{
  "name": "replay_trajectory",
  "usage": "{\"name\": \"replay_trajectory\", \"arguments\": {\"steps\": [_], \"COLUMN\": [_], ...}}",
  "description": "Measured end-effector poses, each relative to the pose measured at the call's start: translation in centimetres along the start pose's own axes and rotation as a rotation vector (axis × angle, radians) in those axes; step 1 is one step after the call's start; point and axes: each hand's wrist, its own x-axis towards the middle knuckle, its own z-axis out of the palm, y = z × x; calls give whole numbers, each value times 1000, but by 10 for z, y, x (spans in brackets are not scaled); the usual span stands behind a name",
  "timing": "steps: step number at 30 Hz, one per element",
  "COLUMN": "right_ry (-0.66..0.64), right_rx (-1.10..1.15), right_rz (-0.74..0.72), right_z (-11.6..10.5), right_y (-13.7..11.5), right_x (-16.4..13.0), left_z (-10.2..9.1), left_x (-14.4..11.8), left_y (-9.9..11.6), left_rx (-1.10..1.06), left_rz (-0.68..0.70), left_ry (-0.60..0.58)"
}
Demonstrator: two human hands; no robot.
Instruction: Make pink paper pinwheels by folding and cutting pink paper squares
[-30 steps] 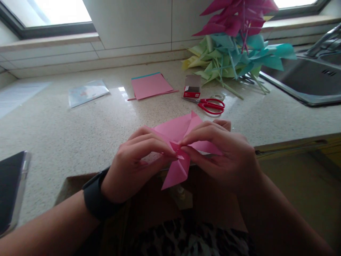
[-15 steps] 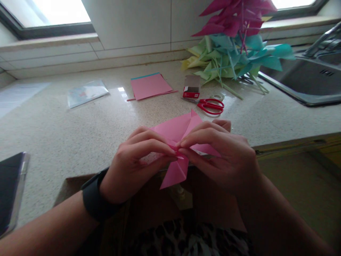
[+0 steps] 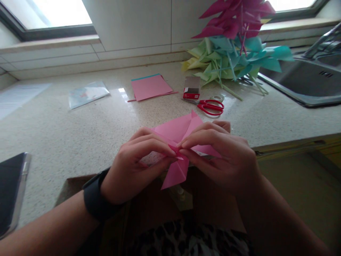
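A pink paper pinwheel (image 3: 176,129) is held between both hands over the counter's front edge, one pointed blade hanging down below the fingers. My left hand (image 3: 141,160) pinches folded paper at its centre between thumb and fingers. From the other side, my right hand (image 3: 221,153) also pinches the centre, its fingertips almost meeting those of the left. Whatever small part lies between the fingertips is hidden. Just beyond the paper lie red-handled scissors (image 3: 210,106), beside a small open red box (image 3: 191,88) and a roll of clear tape (image 3: 217,97).
Pink paper sheets (image 3: 151,87) lie behind, with a thin pink stick along their edge. A clear plastic packet (image 3: 89,94) is to their left. Finished pinwheels (image 3: 234,53) in several colours are heaped near the sink (image 3: 301,78). A phone-like device (image 3: 12,192) rests at the left.
Hardly anything differs. Both hands keep their pinch on the pinwheel's centre, and the view has shifted very slightly.
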Motion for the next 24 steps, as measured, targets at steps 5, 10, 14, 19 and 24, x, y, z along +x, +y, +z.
{"name": "replay_trajectory", "arguments": {"steps": [5, 10, 14, 19, 24], "right_ry": [3, 14, 23, 18, 13], "right_rx": [20, 22, 26, 35, 31], "right_rz": [7, 12, 5, 11, 14], "right_z": [0, 1, 3, 2, 1], "right_y": [-2, -1, -1, -2, -2], "right_x": [0, 1, 1, 1, 1], "left_z": [1, 1, 0, 0, 1], "left_x": [0, -1, 0, 1, 0], "left_y": [0, 0, 0, 0, 0], "left_rx": [-3, -7, -1, 3, -20], "left_rz": [-4, -33, -21, -23, -47], "left_ry": [-1, -5, -10, -16, -7]}}
